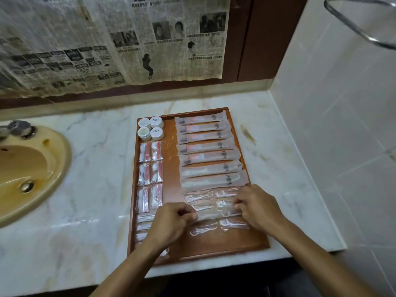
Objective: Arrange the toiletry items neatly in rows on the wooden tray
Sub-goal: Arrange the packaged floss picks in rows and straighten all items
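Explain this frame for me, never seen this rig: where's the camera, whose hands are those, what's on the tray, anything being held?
There is no robot here. A person wears one wide-angle camera on the head, looking forward and down, so the two arms coming in from the bottom edge are their own.

The wooden tray sits on a marble counter, with a yellowish sink to the left and newspaper on the wall behind.

On the tray: four small white jars at the far left corner, small sachets with red and white contents in pairs below them, and long frosted packets stacked in a column on the right. Nearer the person lie clear packets in rows.

The left hand and right hand each pinch an end of one clear packet just above the tray. Motion blur hides what is inside it.
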{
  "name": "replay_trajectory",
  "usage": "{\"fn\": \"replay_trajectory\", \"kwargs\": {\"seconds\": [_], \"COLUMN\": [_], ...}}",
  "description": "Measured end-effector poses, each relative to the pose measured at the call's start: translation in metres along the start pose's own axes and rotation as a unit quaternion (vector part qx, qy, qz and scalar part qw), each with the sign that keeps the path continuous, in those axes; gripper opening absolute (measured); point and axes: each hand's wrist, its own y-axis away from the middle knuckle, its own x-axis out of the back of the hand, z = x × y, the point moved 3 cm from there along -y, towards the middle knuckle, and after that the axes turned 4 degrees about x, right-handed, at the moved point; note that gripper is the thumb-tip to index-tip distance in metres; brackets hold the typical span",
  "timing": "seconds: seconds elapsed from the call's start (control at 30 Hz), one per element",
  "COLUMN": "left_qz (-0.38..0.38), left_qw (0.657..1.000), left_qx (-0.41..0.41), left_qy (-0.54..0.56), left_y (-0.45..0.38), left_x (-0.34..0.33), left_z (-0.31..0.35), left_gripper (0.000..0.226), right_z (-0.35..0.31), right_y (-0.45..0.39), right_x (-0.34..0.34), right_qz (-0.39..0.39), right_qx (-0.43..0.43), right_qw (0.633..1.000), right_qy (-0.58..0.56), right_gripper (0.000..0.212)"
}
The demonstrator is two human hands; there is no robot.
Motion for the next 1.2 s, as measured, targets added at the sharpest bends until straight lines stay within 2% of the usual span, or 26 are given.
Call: {"fn": "replay_trajectory", "kwargs": {"seconds": [0.13,0.23,0.47,0.7,0.87,1.0,1.07,1.2], "left_qz": [-0.005,0.001,-0.017,0.037,0.058,0.066,0.064,0.027], "left_qw": [0.996,0.995,0.993,0.976,0.946,0.927,0.92,0.876], "left_qx": [0.005,0.017,0.022,0.0,-0.058,-0.113,-0.168,-0.293], "left_qy": [-0.09,-0.096,-0.112,-0.217,-0.314,-0.351,-0.348,-0.383], "left_y": [0.011,0.017,0.025,0.029,0.031,0.031,0.031,0.024], "left_x": [-0.008,-0.011,-0.024,-0.03,-0.034,-0.034,-0.034,-0.046], "left_z": [-0.024,-0.035,-0.044,-0.041,-0.035,-0.033,-0.032,-0.035], "left_gripper": [0.008,0.009,0.009,0.02,0.028,0.025,0.018,0.017], "right_z": [-0.004,-0.004,-0.007,-0.009,-0.001,-0.001,-0.002,0.001], "right_y": [0.017,0.026,0.038,0.043,0.044,0.045,0.047,0.051], "right_x": [-0.014,-0.021,-0.036,-0.046,-0.06,-0.057,-0.056,-0.057], "right_qz": [-0.047,-0.063,-0.077,-0.063,-0.05,-0.009,0.009,0.016], "right_qx": [0.01,0.006,0.012,0.026,0.063,0.108,0.136,0.172], "right_qw": [0.999,0.998,0.997,0.99,0.983,0.979,0.977,0.974], "right_qy": [0.0,0.005,0.024,0.124,0.164,0.175,0.162,0.145], "right_gripper": [0.012,0.016,0.023,0.023,0.022,0.035,0.033,0.025]}}
